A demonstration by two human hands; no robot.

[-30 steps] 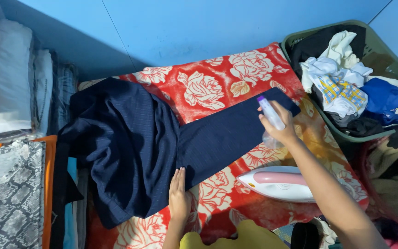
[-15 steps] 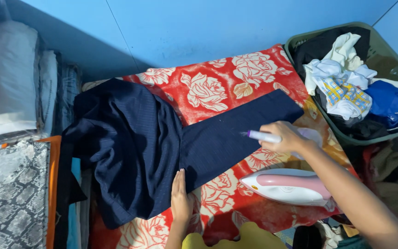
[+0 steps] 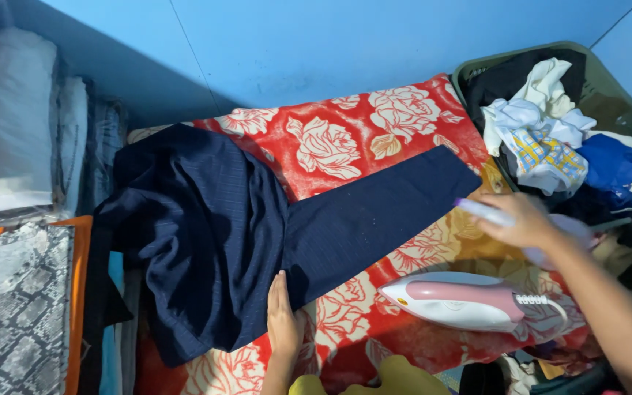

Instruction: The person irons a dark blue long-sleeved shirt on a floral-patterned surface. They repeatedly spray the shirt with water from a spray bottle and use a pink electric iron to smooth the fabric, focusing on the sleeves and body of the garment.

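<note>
A dark navy garment [image 3: 213, 234] lies spread on a red cloth with cream roses [image 3: 345, 146], one leg stretched out to the right. My left hand [image 3: 283, 322] rests flat on the garment's near edge, fingers together. My right hand [image 3: 524, 219] is shut on a pale spray bottle [image 3: 486, 213] with a purple tip, held sideways and pointing left toward the end of the leg. A white and pink iron [image 3: 469, 301] lies on the red cloth just below my right hand.
A green laundry basket [image 3: 608, 80] full of mixed clothes stands at the right. Folded fabrics [image 3: 16, 146] are stacked at the left, with a snake-patterned cloth [image 3: 9, 314] below them. A blue wall [image 3: 330, 44] runs behind.
My right hand has tipped the spray bottle from upright to sideways and drawn it right and down, off the garment's leg. The left hand has stayed in place.
</note>
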